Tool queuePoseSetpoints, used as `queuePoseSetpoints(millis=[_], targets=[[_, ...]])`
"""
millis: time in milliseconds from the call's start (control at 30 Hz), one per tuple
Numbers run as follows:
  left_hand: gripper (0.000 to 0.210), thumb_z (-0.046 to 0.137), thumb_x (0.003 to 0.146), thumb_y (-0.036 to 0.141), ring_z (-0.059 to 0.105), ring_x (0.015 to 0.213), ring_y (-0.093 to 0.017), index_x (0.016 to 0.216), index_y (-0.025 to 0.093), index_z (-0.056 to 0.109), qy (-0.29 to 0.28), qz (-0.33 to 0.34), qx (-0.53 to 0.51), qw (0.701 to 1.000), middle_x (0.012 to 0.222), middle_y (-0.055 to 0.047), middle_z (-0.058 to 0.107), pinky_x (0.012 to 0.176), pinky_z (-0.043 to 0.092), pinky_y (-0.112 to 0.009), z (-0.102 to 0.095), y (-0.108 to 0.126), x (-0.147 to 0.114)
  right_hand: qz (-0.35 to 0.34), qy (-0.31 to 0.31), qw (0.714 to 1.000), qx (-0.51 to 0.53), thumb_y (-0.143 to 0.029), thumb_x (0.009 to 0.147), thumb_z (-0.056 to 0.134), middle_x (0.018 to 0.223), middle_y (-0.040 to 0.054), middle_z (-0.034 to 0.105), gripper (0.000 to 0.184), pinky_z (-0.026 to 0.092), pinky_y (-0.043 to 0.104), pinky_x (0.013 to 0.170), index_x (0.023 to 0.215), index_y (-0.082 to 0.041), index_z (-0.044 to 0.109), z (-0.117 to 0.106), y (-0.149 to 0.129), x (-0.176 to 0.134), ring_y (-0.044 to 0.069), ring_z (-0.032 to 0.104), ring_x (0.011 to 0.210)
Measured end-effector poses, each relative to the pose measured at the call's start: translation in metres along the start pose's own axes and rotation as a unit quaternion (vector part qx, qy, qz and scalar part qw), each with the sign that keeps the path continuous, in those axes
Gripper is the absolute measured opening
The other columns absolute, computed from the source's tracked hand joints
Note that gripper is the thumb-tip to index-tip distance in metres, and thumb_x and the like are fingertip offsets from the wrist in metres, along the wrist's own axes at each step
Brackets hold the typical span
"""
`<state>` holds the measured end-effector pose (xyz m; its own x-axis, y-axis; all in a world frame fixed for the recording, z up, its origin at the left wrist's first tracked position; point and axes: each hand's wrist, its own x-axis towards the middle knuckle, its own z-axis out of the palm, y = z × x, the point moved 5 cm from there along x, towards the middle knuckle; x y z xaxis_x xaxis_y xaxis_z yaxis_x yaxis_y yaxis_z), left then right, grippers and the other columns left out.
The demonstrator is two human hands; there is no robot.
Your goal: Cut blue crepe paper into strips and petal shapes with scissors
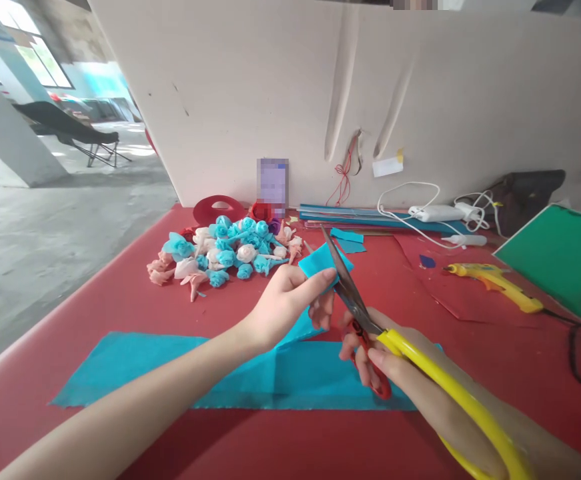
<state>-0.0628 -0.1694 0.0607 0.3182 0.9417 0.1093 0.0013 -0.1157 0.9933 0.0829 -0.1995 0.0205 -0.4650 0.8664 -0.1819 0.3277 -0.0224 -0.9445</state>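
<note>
My left hand (290, 300) pinches a small folded piece of blue crepe paper (316, 262) between thumb and fingers. My right hand (395, 363) grips scissors (353, 293) with a large yellow handle. Their dark blades are parted at the paper's right edge, with one blade passing in front of it. A red looped piece with dark markings (381, 387) shows at the right fingers; I cannot tell whether it belongs to the scissors. Below both hands a long blue crepe paper strip (145, 363) lies flat, partly hidden by my left forearm.
Blue, white and pink paper roses (226, 259) are heaped at the back left of the red table (95, 287). Blue scraps (347, 237) lie behind the scissors. At right are a yellow glue gun (500, 283), white cables (405, 190) and a green board (560, 253).
</note>
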Motion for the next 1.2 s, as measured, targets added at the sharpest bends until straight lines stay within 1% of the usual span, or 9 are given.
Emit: queuePoseSetpoints(millis=[133, 233, 367, 433, 600, 733, 900, 1100, 1200], targets=[[0.051, 0.047, 0.087, 0.041, 0.052, 0.043, -0.009, 0.044, 0.015, 0.057, -0.040, 0.006, -0.022, 0.999, 0.042, -0.002, 0.056, 0.051, 0.042, -0.021, 0.002, 0.000, 0.000, -0.011, -0.022, 1.000, 0.015, -0.039, 0.084, 0.047, 0.080, 0.0039, 0.062, 0.031, 0.043, 0.024, 0.049, 0.108, -0.021, 0.053, 0.002, -0.001, -0.004, 0.013, 0.054, 0.056], [0.050, 0.050, 0.086, 0.041, 0.052, 0.043, -0.009, 0.044, 0.015, 0.057, -0.056, 0.001, -0.029, 0.998, 0.041, -0.002, 0.055, 0.050, 0.043, -0.021, 0.001, 0.002, 0.001, -0.014, -0.020, 0.999, 0.031, -0.040, 0.085, 0.045, 0.079, 0.0035, 0.062, 0.031, 0.041, 0.024, 0.045, 0.108, -0.021, 0.053, 0.002, 0.009, 0.000, 0.011, 0.051, 0.051], [0.049, 0.051, 0.087, 0.042, 0.052, 0.042, -0.010, 0.046, 0.014, 0.059, -0.087, -0.016, -0.034, 0.996, 0.042, -0.003, 0.058, 0.050, 0.043, -0.022, 0.001, 0.004, 0.001, -0.037, -0.048, 0.998, 0.034, -0.046, 0.083, 0.047, 0.080, 0.0041, 0.062, 0.035, 0.040, 0.024, 0.043, 0.106, -0.020, 0.054, 0.000, 0.020, 0.005, 0.011, 0.050, 0.049], [0.049, 0.050, 0.087, 0.041, 0.053, 0.043, -0.010, 0.047, 0.015, 0.058, -0.087, -0.021, -0.030, 0.996, 0.043, -0.004, 0.059, 0.050, 0.043, -0.022, 0.000, 0.004, 0.002, -0.039, -0.048, 0.998, 0.024, -0.048, 0.084, 0.045, 0.080, 0.0043, 0.062, 0.035, 0.041, 0.024, 0.044, 0.103, -0.020, 0.054, -0.001, 0.020, 0.003, 0.011, 0.050, 0.050], [0.049, 0.051, 0.086, 0.043, 0.050, 0.040, -0.010, 0.045, 0.016, 0.056, -0.075, -0.040, -0.018, 0.996, 0.040, -0.003, 0.056, 0.052, 0.045, -0.024, 0.000, 0.002, 0.003, -0.045, 0.001, 0.998, -0.035, -0.051, 0.091, 0.038, 0.072, 0.0016, 0.059, 0.034, 0.041, 0.025, 0.045, 0.095, -0.021, 0.055, -0.004, 0.003, -0.007, 0.011, 0.048, 0.048], [0.048, 0.053, 0.084, 0.044, 0.050, 0.040, -0.010, 0.045, 0.016, 0.055, -0.079, -0.044, -0.015, 0.996, 0.039, -0.003, 0.056, 0.051, 0.044, -0.024, 0.000, 0.002, 0.004, -0.053, -0.012, 0.997, -0.060, -0.050, 0.094, 0.034, 0.057, -0.0035, 0.052, 0.033, 0.041, 0.025, 0.047, 0.099, -0.023, 0.052, -0.001, -0.007, -0.010, 0.011, 0.049, 0.047], [0.046, 0.050, 0.087, 0.039, 0.050, 0.041, -0.010, 0.047, 0.016, 0.054, -0.084, -0.036, -0.014, 0.996, 0.039, -0.003, 0.056, 0.051, 0.043, -0.022, 0.001, 0.002, 0.005, -0.037, 0.013, 0.997, -0.073, -0.051, 0.094, 0.033, 0.052, -0.0052, 0.050, 0.034, 0.037, 0.023, 0.043, 0.092, -0.023, 0.053, -0.003, -0.006, -0.013, 0.010, 0.047, 0.043], [0.045, 0.046, 0.090, 0.039, 0.052, 0.041, -0.010, 0.051, 0.016, 0.053, -0.085, -0.026, -0.052, 0.995, 0.041, -0.001, 0.055, 0.049, 0.041, -0.021, 0.002, -0.002, 0.005, -0.034, 0.030, 0.996, -0.079, -0.055, 0.093, 0.032, 0.039, -0.0078, 0.038, 0.040, 0.034, 0.022, 0.039, 0.076, -0.022, 0.049, -0.002, -0.009, -0.014, 0.008, 0.039, 0.033], [0.044, 0.044, 0.092, 0.039, 0.054, 0.044, -0.010, 0.056, 0.016, 0.055, -0.084, -0.021, -0.062, 0.994, 0.043, -0.001, 0.056, 0.052, 0.042, -0.022, 0.002, -0.004, 0.004, -0.041, 0.039, 0.995, -0.083, -0.057, 0.092, 0.031, 0.039, -0.0074, 0.040, 0.041, 0.035, 0.022, 0.037, 0.076, -0.023, 0.048, -0.001, -0.013, -0.013, 0.009, 0.040, 0.032]])
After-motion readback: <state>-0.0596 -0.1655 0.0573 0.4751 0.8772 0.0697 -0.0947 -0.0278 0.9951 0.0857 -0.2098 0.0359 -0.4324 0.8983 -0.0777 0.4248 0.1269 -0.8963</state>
